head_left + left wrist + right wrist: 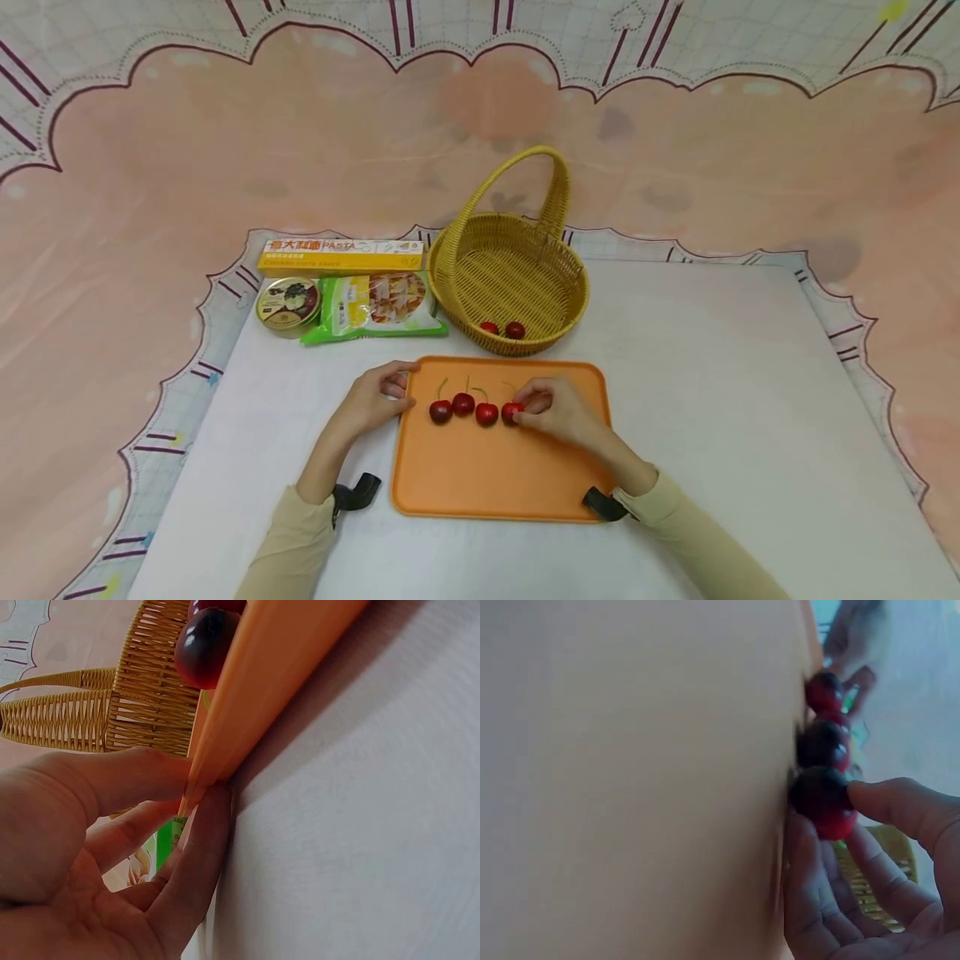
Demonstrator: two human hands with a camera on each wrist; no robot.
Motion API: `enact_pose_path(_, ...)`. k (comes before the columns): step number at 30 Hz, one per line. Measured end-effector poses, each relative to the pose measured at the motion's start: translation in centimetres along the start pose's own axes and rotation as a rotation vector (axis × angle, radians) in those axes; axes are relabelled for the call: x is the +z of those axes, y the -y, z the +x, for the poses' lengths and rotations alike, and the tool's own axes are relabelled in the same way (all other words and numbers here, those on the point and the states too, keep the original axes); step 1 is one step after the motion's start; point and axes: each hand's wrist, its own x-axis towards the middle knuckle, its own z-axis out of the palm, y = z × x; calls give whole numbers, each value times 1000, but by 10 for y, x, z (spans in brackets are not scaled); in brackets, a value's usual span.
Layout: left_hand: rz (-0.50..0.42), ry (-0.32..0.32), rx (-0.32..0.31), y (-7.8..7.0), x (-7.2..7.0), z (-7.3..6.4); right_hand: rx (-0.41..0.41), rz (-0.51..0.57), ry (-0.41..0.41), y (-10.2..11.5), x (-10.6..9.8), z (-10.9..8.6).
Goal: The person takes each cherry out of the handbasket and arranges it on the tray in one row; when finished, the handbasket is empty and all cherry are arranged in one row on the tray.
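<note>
Pinching the rightmost cherry (511,414) of a row of four, the right hand (558,410) has its thumb on one side of the fruit and its fingers on the other; the left hand (378,396) grips the left edge of an orange tray (495,475), thumb on the rim and a finger beneath it, near the upper left corner; the row lies across the upper half of the tray, with the first cherry (441,412) nearest the left hand, the second cherry (463,405) set slightly higher, and the third cherry (487,415) just beside the one in the right hand; thin green stems stand up from the row, pointing away from the person; the right wrist view is blurred, so whether the pinched cherry rests on the tray or is slightly raised I cannot tell.

Just behind the tray, a yellow wicker basket (583,287) with a tall handle holds two more cherries (514,330) at its near side; to the left of the basket, a yellow and white pasta box (341,258) lies behind a green packet (375,304), with a round tin (288,304) at the packet's left end; all of these are on a white counter (712,375); pale sleeves (288,537) cover the person's forearms, and a black band (358,492) sits at the left wrist.
</note>
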Motion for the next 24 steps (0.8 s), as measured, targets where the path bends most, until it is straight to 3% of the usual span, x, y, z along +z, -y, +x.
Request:
enact_pose_path(7, -1, 4, 6, -2, 0, 2, 48, -111, -29, 4, 6, -4)
enact_pose_path(16, 2, 0, 2, 0, -1, 1, 70, -438, -144, 13, 33, -4)
enact_pose_path(24, -8, 4, -5, 2, -1, 1, 73, -483, -191, 18, 40, 1)
